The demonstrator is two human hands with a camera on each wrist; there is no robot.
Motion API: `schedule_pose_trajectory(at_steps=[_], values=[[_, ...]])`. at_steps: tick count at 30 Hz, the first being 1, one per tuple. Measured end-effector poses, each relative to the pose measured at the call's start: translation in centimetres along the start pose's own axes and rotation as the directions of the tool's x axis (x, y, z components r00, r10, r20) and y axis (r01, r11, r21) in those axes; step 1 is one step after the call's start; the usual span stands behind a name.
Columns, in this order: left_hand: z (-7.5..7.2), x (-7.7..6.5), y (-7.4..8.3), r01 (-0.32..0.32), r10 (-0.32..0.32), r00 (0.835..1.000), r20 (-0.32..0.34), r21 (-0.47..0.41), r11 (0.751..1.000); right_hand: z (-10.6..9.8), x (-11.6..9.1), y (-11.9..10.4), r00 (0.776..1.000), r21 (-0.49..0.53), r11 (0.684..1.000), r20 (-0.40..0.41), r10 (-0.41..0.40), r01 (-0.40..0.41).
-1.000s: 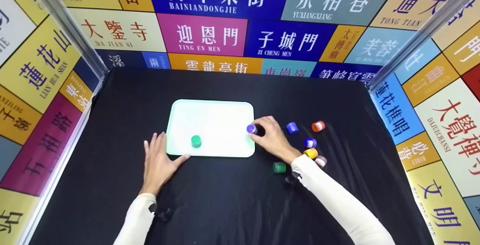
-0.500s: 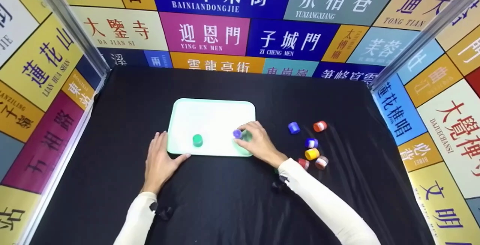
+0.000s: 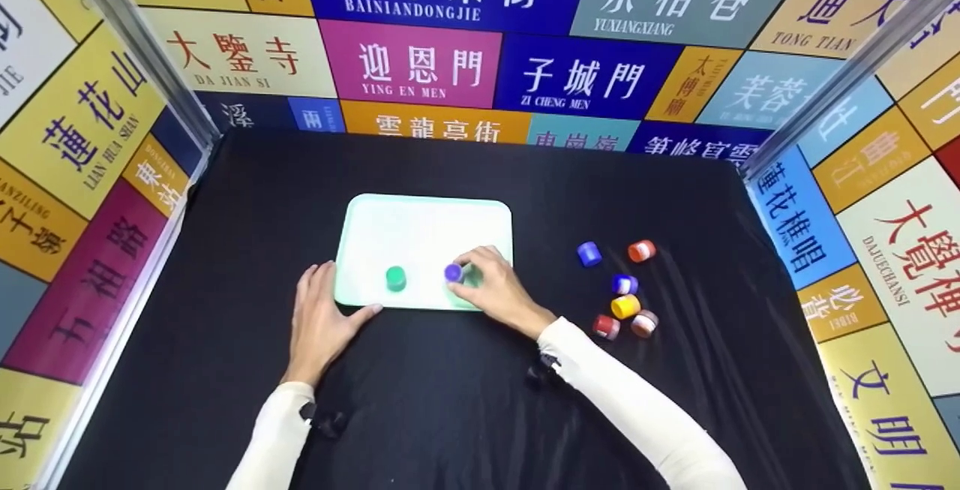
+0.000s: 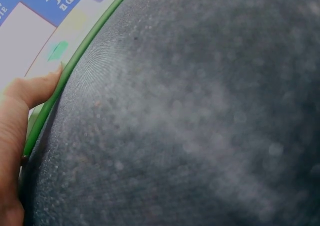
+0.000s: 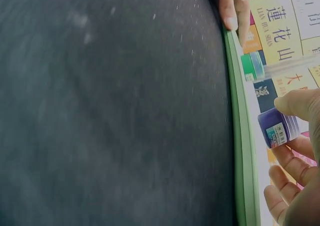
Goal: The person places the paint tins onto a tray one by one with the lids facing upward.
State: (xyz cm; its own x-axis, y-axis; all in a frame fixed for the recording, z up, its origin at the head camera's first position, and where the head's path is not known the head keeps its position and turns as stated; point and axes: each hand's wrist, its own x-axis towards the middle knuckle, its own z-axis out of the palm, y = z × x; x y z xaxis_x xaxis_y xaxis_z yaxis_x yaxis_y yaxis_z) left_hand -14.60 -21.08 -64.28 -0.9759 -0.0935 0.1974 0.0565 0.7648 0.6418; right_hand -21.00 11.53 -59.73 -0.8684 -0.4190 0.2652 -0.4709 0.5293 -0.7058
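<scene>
A white tray (image 3: 420,231) with a pale green rim lies on the black cloth. My right hand (image 3: 491,287) pinches a small purple paint jar (image 3: 453,273) between thumb and fingers over the tray's front right part. In the right wrist view that labelled purple jar (image 5: 274,128) is tilted; whether it touches the tray I cannot tell. A green paint jar (image 3: 395,278) stands on the tray, left of the purple one. My left hand (image 3: 319,317) rests at the tray's front left corner, fingers extended along the side, thumb (image 4: 42,88) on the front rim.
Right of the tray lie several loose jars: a blue one (image 3: 589,254), an orange-red one (image 3: 641,251), a darker blue one (image 3: 624,284), a yellow one (image 3: 625,306), a dark red one (image 3: 606,326) and a brown one (image 3: 644,323). Printed panels wall in the table's back and sides.
My right hand has carried the purple jar leftward from the tray's right edge towards the green jar. The dark red jar has come into view; a dark green one has dropped from sight near my forearm.
</scene>
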Motion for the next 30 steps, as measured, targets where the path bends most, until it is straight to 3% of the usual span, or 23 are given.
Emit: schedule_pose_trajectory(at_steps=[17,30], values=[[0.0,0.0,0.0,-0.013,0.013,1.000,-0.008,0.018,1.000,3.5,0.8,-1.8,1.000,0.048,0.999,0.012,0.001,-0.002],[-0.1,-0.1,-0.1,-0.009,0.009,1.000,-0.001,0.015,1.000,4.5,0.6,-1.5,1.000,0.035,0.999,0.014,0.018,-0.018]])
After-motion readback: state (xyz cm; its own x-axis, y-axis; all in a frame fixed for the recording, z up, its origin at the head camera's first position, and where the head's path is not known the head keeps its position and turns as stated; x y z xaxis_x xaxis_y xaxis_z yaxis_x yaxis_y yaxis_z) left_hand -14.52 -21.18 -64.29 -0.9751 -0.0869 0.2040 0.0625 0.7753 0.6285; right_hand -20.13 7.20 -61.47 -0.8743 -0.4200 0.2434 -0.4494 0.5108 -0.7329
